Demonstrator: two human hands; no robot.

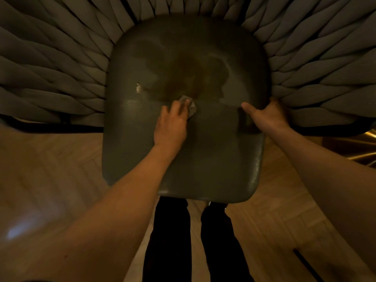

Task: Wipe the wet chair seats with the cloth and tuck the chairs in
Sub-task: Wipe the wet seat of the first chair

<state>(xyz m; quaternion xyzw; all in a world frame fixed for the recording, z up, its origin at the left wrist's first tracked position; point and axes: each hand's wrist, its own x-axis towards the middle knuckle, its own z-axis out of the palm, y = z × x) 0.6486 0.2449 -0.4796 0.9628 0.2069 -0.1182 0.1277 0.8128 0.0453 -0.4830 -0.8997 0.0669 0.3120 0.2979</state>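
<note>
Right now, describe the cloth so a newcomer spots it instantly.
Start at the dark green chair seat ringed by woven grey straps. Near its middle, the left hand presses down; the cloth is the small crumpled grey wad peeking from under its fingertips, paler than the seat, beside the dark wet patch.

Wooden floor (50, 180) in herringbone parquet, with a pale sheen of reflected light at lower left. Dark trouser legs (168, 241) stand on it below the seat edge; a brass-coloured metal fitting (366, 147) (identity unclear) shows at right.
</note>
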